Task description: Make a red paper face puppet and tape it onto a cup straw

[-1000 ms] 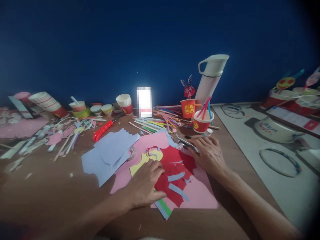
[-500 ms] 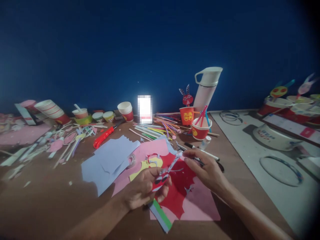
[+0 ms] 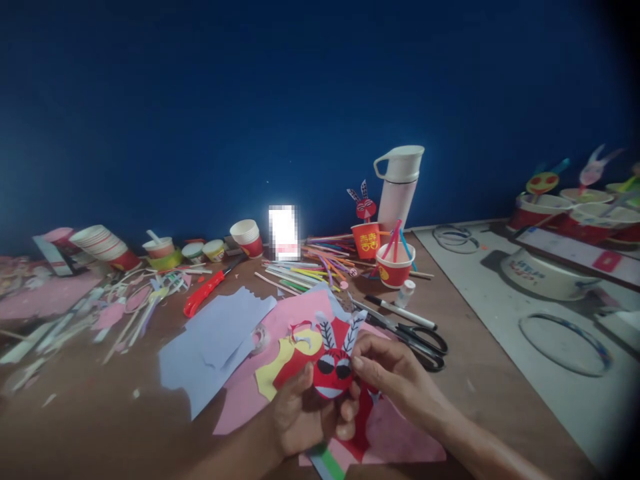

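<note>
Behind your bench [image 3: 475, 400], a blue wall [image 3: 200, 100] rises past the far edge. Pink paper [image 3: 410, 427] lies toward the near edge. Your left hand [image 3: 305, 413] curls half closed, holding the red paper face [image 3: 334, 381] above it; your right hand [image 3: 400, 373] pinches its right side. Its long axis runs ears-first toward the far edge, between both hands.

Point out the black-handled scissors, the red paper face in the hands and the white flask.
Scissors [image 3: 425, 341]: head view, black handle.
Red paper face [image 3: 332, 381]: head view, below its eyes.
White flask [image 3: 397, 200]: head view, body.
</note>
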The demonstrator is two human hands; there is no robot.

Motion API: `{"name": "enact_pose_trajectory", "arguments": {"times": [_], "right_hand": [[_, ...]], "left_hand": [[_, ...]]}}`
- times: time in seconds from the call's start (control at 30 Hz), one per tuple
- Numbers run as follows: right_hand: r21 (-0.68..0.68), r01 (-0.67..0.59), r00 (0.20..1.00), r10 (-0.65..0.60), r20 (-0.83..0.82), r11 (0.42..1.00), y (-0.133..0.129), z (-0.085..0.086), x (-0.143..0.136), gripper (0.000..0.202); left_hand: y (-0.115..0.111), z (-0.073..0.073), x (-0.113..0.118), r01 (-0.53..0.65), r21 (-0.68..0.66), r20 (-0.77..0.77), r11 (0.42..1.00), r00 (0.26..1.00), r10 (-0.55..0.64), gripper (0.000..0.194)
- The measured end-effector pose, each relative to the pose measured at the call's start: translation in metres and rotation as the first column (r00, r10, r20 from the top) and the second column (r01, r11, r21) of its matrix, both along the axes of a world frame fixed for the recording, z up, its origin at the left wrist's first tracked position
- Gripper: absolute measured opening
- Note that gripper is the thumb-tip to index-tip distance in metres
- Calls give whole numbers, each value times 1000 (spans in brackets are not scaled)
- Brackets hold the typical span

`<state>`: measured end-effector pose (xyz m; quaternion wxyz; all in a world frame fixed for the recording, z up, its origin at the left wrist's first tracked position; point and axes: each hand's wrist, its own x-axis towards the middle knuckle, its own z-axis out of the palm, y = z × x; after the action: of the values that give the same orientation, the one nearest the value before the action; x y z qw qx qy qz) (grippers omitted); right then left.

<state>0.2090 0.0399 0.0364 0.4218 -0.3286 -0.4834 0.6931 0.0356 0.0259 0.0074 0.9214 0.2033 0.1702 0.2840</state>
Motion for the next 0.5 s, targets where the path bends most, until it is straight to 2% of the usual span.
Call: {"name": "enact_pose_trajectory", "arguments": {"times": [0.13, 0.33, 0.4, 0.5], "right_hand": [[17, 49, 998, -50, 29, 999, 2, 0, 3, 26], [45, 125, 975, -131, 180, 991, 7, -7, 4, 28], [60, 126, 965, -136, 225, 990, 8, -8, 4, 25], [59, 99, 944, -112, 310, 993, 6, -7, 3, 21]], "left_hand": [[3, 2, 1, -90, 4, -80, 996, 993, 90, 57], [9, 8, -8, -313, 194, -272, 930, 893, 357, 32], [10, 5, -13, -332, 253, -301, 909, 865, 400, 27], [11, -4, -20, -324, 306, -347, 895, 838, 421, 31]]}}
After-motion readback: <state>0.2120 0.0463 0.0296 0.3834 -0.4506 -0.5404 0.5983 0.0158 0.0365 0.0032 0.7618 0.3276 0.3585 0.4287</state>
